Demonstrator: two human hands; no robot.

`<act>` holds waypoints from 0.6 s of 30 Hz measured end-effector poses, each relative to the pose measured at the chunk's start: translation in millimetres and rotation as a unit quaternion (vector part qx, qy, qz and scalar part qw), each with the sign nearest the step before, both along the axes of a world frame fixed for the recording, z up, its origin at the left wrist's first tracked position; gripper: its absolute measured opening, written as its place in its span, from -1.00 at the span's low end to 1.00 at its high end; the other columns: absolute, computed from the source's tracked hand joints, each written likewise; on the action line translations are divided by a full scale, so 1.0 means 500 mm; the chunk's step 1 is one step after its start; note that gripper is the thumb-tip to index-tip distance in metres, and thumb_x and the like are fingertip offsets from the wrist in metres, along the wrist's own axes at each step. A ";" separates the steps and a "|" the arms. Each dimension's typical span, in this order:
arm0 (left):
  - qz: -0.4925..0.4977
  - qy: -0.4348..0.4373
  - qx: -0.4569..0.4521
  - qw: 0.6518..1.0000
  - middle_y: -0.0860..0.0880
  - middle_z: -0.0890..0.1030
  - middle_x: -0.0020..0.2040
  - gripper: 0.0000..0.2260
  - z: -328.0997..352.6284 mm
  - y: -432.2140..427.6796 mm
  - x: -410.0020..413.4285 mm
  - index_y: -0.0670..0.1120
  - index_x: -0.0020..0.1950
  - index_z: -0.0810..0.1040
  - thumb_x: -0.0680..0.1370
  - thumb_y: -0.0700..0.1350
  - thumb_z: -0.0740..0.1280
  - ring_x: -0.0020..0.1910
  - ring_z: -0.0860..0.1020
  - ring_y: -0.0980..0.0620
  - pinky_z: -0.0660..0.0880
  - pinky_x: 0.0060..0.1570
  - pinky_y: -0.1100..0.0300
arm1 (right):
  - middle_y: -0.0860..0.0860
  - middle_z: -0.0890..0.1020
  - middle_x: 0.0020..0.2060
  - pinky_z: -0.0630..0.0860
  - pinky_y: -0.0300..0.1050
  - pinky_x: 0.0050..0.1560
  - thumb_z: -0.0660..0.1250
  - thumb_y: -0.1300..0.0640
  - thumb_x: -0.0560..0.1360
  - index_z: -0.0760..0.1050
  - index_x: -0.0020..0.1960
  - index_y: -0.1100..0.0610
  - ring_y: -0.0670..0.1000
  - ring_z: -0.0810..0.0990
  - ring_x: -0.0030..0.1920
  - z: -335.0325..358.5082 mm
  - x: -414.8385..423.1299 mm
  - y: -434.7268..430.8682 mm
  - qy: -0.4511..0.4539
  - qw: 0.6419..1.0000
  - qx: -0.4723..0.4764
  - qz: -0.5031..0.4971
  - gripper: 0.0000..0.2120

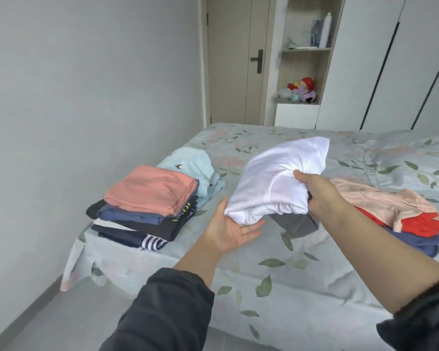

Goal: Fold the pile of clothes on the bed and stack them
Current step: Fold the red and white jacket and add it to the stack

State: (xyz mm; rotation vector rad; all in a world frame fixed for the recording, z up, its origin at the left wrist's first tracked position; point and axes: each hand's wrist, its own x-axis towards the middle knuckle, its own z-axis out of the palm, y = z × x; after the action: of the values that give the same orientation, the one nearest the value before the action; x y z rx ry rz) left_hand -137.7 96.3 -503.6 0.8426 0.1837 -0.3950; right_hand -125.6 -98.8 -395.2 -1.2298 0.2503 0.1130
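White and thin, the shirt (276, 178) I am holding hangs above the middle of the bed (276, 287), toward its near edge. My left hand (232, 231) lies spread, palm up, under the lower bunch, fingers straight and just touching the cloth. My right hand (317, 196) has a wad of the fabric clenched in curled fingers.

I judge it light, soft and floppy, with no stiffness to keep a crease. I would take it by the shoulder seams or hem corners and let it fall flat.

A grey garment (297, 222) lies on the sheet just beneath. Near the left corner sits the folded stack (147, 206), a pink piece on top, with a pale blue garment (193, 165) behind it. Toward the right edge lies the unfolded pile (380, 198).

Farther off, the open shelf niche (302, 67) holds plush toys (302, 88); what stands on its upper shelf I cannot make out.
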 end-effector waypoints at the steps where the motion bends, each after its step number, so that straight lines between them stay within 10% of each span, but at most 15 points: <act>1: 0.022 -0.003 -0.004 1.000 -0.19 0.61 0.18 -0.50 0.016 0.027 0.002 -0.08 0.29 0.51 0.53 0.25 0.21 0.08 0.63 -0.19 0.61 -0.06 -0.04 | 0.16 0.59 -0.09 0.53 0.04 -0.24 0.34 0.21 0.52 0.46 0.16 0.31 0.14 0.59 -0.14 0.001 0.004 0.024 -0.001 1.000 0.008 0.008 -0.74; 6: 0.113 -0.021 0.031 0.993 -0.19 0.57 0.23 -0.61 0.092 0.172 0.013 -0.17 0.36 0.44 0.56 -0.07 0.28 0.20 0.55 -0.14 0.50 0.20 0.03 | 0.17 0.62 -0.05 0.56 0.07 -0.25 0.31 0.27 0.53 0.46 0.18 0.33 0.17 0.62 -0.06 0.008 0.034 0.149 0.011 0.998 0.028 0.051 -0.75; 11: 0.203 -0.026 0.103 0.973 -0.06 0.65 -0.24 -0.87 0.150 0.332 0.029 -0.12 0.02 0.56 0.55 -0.12 0.26 -0.29 0.64 0.02 0.61 -0.23 0.18 | 0.23 0.54 0.20 0.51 0.21 0.10 0.22 0.33 0.55 0.37 0.31 0.38 0.24 0.53 0.20 0.015 0.081 0.319 0.028 0.995 0.021 0.098 -0.66; 18: 0.326 -0.008 0.211 0.922 -0.05 0.58 -0.32 -0.84 0.190 0.562 0.065 -0.14 -0.01 0.51 0.47 -0.17 0.20 -0.34 0.54 -0.01 0.51 -0.32 0.19 | 0.20 0.57 0.03 0.46 0.17 0.22 0.23 0.34 0.54 0.47 0.10 0.34 0.17 0.56 0.02 -0.021 0.156 0.554 0.033 0.985 0.049 0.165 -0.85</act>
State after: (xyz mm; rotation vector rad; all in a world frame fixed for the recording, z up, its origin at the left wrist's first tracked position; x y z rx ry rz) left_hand -105.1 377.2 -408.6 1.1481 0.5288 0.2929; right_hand -47.4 178.2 -405.8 -1.1618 0.0956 0.4484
